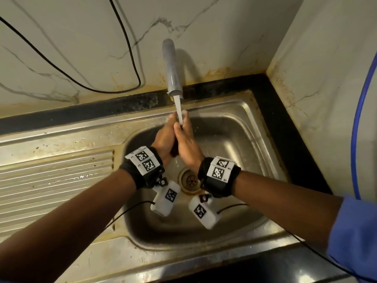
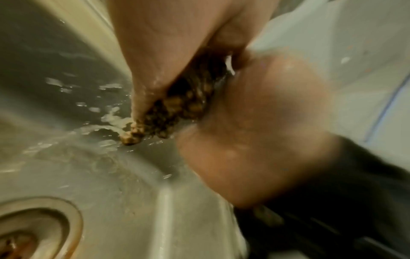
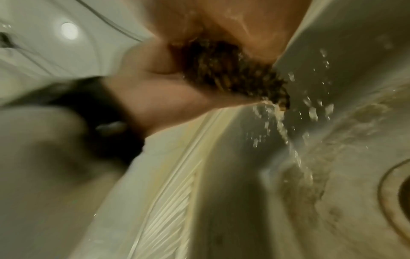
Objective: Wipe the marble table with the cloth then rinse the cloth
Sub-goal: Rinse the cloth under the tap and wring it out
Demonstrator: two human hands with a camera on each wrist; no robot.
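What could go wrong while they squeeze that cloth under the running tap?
Water is already spraying off the cloth squeezed between left hand and right hand, so it might wet the wrist cameras hanging just below. Splashes could also clear the sink rim. The dark cloth may still hold dirt.

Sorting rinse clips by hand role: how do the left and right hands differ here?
The left hand sits on the drainboard side; the right hand sits toward the corner wall. The tap water lands on the right hand's fingertips, beside the left's. Both press the brown cloth between them over the sink.
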